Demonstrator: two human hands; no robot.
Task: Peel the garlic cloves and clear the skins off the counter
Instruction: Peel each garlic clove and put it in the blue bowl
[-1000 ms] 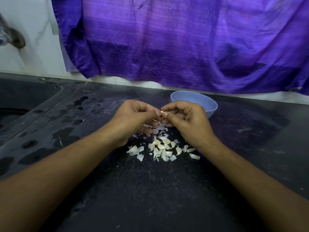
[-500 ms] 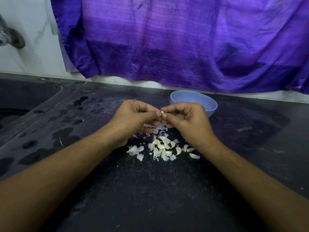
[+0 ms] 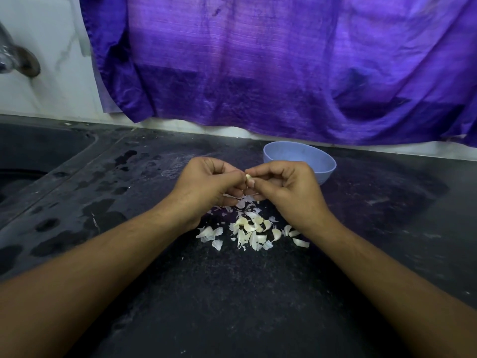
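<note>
Both hands, the left hand [image 3: 206,184] and right hand [image 3: 286,187], pinch one small pale garlic cloves piece [image 3: 249,177] between curled fingertips, above the papery white skins [image 3: 247,228] scattered on the dark speckled bench [image 3: 232,293].

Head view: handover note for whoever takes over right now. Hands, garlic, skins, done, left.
Left hand: pinches the garlic clove, held above the counter.
Right hand: pinches the same clove from the other side.
Skins: loose pile on the black counter, just below both hands. Some cream pieces in it may be cloves; cannot tell.
Blue bowl: behind the right hand, contents hidden.
Done: many skins already off, judging by the pile.
Left: finish this clove and any others, then clear the skins off the counter.
</note>
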